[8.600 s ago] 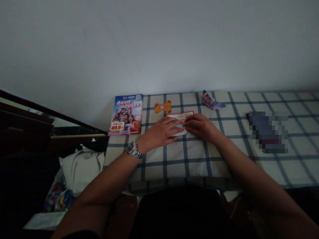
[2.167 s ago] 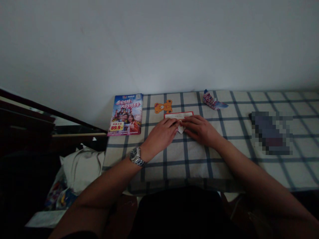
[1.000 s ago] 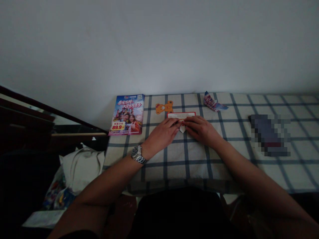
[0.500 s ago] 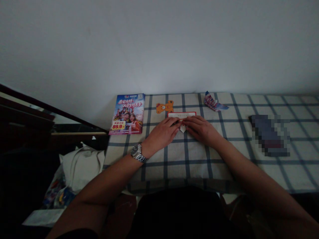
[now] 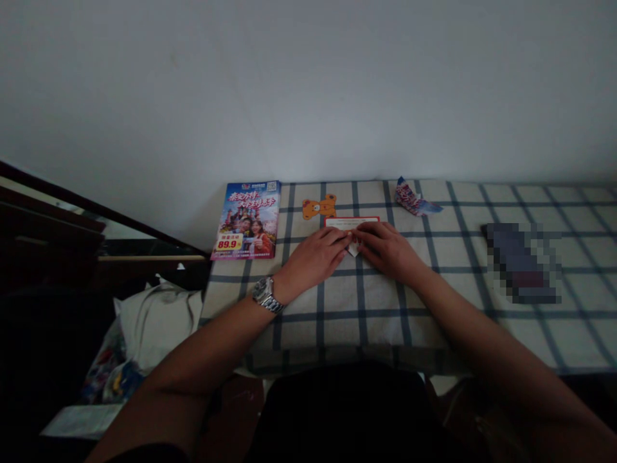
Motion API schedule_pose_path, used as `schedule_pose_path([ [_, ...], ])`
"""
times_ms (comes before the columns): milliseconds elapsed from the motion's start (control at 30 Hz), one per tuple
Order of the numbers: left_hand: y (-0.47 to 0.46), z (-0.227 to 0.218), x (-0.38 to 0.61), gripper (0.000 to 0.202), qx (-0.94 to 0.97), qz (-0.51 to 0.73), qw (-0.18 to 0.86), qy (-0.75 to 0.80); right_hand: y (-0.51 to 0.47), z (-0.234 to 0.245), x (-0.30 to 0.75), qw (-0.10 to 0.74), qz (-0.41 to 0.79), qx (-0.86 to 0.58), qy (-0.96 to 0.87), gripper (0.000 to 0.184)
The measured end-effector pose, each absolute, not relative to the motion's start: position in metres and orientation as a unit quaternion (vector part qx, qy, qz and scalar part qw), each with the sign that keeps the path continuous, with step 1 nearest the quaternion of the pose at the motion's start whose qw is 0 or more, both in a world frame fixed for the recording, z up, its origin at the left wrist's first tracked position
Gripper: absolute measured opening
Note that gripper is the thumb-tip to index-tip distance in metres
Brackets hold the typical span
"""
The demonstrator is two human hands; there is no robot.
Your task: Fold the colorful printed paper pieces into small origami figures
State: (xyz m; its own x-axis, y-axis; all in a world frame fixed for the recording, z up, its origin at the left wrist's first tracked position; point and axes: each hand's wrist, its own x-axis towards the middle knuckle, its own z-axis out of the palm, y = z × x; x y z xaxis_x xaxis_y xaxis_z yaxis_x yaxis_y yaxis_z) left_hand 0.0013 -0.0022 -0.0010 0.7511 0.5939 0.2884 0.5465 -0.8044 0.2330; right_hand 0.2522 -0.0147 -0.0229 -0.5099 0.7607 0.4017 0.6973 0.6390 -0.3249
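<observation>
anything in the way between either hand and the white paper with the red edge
Nothing visible: the left hand and right hand both have fingers on the paper. The bear and blue scrap lie farther back, left and right. What the fingers cover is hidden.

Worn are a silver link-band wristwatch (image 5: 265,293) and an apparently black, short-sleeved top (image 5: 342,415).

Around paper (image 5: 351,222) on the counter (image 5: 380,321), see flyer (image 5: 247,220) at nine o'clock, orange bear (image 5: 317,208) at ten. Find print (image 5: 411,200) at two, dark object (image 5: 519,262) at three.
</observation>
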Motion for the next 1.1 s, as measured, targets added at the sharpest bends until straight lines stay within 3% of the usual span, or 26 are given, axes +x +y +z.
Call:
schedule_pose_path([
  [1100, -0.0019, -0.0011, -0.0016, 0.037, 0.94, 0.152, 0.058, 0.299, -0.0168, -0.0199, 0.2424, 0.26, 0.063, -0.44, -0.857, 0.043],
])
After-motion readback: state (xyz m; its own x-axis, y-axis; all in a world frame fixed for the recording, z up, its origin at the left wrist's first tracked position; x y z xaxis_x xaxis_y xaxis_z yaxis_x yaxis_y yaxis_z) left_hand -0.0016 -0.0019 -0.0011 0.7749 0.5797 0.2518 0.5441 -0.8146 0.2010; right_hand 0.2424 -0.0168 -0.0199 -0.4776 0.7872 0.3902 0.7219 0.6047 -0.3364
